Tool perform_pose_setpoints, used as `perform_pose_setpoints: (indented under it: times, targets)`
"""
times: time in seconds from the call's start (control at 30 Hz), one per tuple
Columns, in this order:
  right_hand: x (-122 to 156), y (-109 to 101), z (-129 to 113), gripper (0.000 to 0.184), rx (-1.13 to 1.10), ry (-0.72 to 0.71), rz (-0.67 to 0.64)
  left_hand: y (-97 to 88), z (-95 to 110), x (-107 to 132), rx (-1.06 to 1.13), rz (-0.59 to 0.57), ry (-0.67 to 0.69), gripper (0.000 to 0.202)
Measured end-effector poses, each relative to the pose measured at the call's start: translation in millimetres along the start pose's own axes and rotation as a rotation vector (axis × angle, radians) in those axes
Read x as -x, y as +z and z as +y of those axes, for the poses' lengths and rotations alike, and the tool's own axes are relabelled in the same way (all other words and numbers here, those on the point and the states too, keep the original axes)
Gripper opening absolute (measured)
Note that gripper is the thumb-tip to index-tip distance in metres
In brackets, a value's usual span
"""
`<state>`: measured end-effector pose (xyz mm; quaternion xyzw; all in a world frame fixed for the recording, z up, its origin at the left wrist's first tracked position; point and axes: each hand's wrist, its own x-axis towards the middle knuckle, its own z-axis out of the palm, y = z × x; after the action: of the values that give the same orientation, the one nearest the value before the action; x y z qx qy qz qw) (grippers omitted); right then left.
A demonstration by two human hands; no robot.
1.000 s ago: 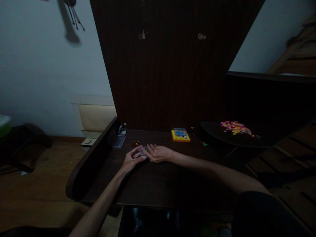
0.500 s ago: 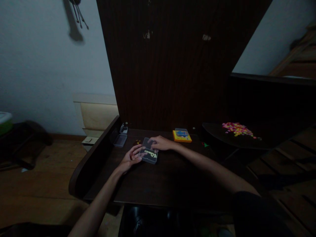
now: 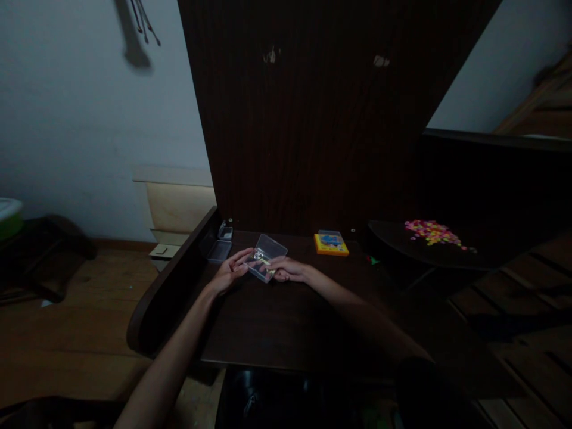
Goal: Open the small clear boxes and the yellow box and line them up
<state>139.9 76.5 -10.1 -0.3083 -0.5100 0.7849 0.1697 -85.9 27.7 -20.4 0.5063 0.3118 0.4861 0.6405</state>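
Note:
A clear plastic box with its lid raised is held between my two hands over the dark desk. Small pale yellow pieces show inside it. My left hand grips the box's left edge, fingers long against its side and thumb near the front corner. On the right, my right hand holds the near right corner, thumb over the rim and the other fingers curled below. Another small clear case lies open at the desk's left side, beyond my left hand.
A yellow box with a clear case on top sits at the desk's back. To the right, a curved dark shelf carries a heap of pink and yellow pieces. A raised side panel borders the desk's left.
The clear box has moved up and left and turned. My right hand has gone from over the box to its near right corner. The dark spot with yellow bits is now hidden.

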Motion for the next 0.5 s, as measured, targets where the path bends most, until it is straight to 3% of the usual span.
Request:
perform_pose_setpoints:
  times: [0.2,0.37,0.5]
  targets:
    - [-17.2,7.1,-11.0,0.03,-0.041,-0.209,0.332,-5.3,7.9,-12.2,-0.081,0.074,0.038,0.088]
    - [-29.4,9.2,-7.7,0.022,-0.025,-0.204,0.425,-10.1,4.1,-20.9,-0.128,0.113,0.024,0.09]
    - [-40.1,7.5,-4.1,0.019,-0.036,-0.239,0.493,-10.4,-7.6,-30.6,-0.158,0.307,0.086,0.085]
